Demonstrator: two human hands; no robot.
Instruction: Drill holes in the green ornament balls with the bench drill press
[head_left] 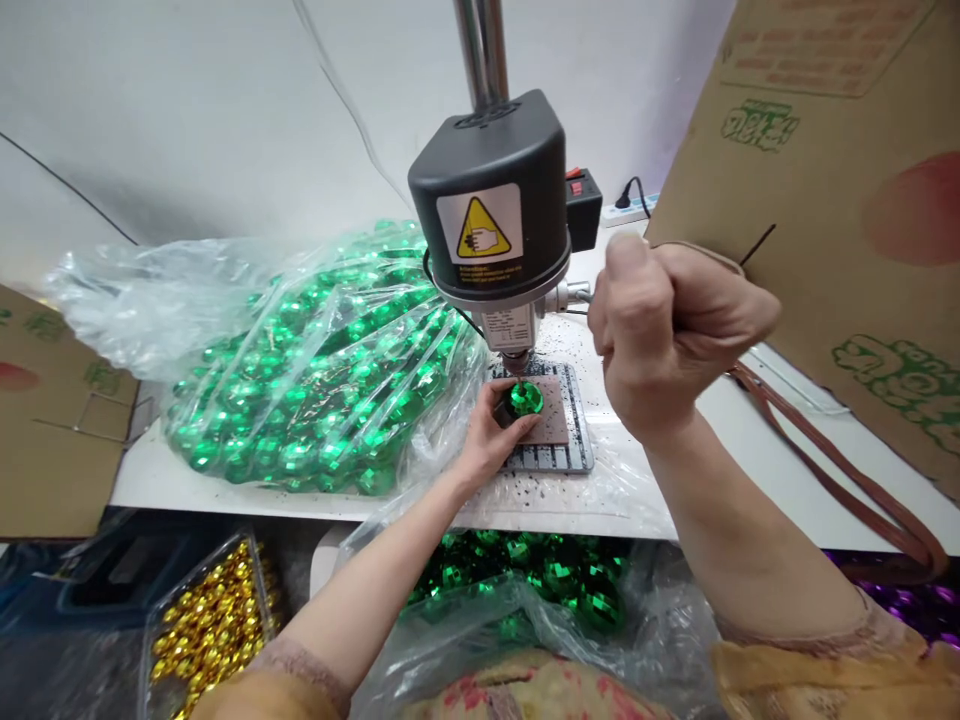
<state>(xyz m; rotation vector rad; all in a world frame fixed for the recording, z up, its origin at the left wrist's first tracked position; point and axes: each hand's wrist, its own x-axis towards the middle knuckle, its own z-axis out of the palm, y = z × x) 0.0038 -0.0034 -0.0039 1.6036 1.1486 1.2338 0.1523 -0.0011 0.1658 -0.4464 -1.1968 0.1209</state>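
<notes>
pointing down: vertical drill bit (520, 381); green ball (528, 401) in left hand (493, 428)

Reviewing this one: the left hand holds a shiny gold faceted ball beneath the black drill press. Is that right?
The colour is wrong: the head view shows the left hand holding a shiny green faceted ball beneath the black drill press.

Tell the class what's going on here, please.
A person's left hand holds a green faceted ball over the slotted base plate of a drill-like machine, directly beneath its spindle. The right hand is closed in a fist beside the machine; whether it grips anything is hidden. A clear bag of similar green balls lies left of the machine.
</notes>
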